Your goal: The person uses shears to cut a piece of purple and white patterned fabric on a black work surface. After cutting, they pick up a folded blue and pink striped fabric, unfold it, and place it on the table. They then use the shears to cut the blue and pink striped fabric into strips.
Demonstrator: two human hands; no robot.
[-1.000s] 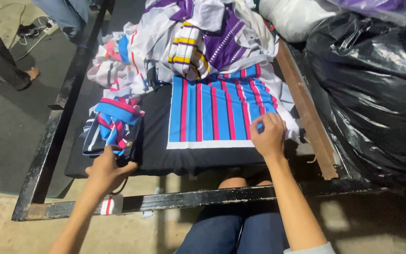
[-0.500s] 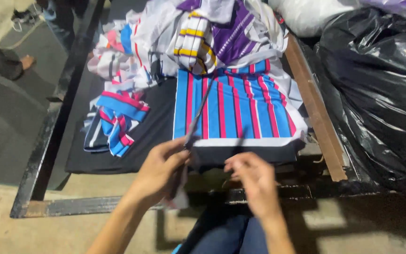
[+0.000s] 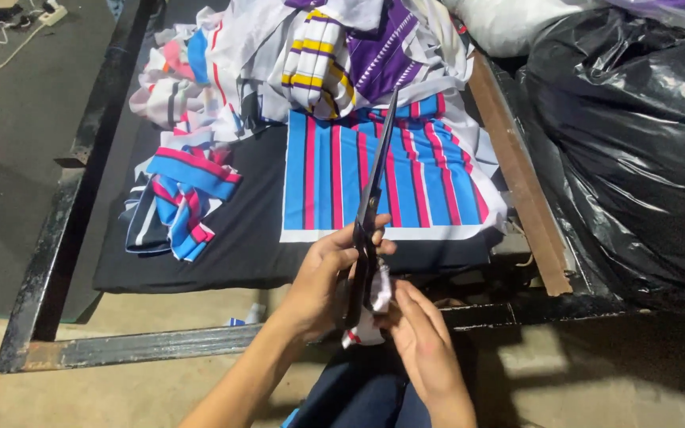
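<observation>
Long scissors (image 3: pixel 370 214) gripped by the left hand (image 3: pixel 323 281) — blades raised over the striped fabric panel (image 3: pixel 382 170), small cloth scrap (image 3: pixel 373 313) pinched by the right hand (image 3: pixel 426 349) just below the handles.

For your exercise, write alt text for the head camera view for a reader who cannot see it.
The left hand holds long scissors upright while the right hand pinches a cloth scrap beside them. Beyond lies striped fabric.

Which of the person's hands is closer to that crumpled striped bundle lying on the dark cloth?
Left. The left hand, gripping the scissors, sits just right of and below the crumpled striped bundle; the right hand is farther right and lower, at a small fabric scrap.
</observation>
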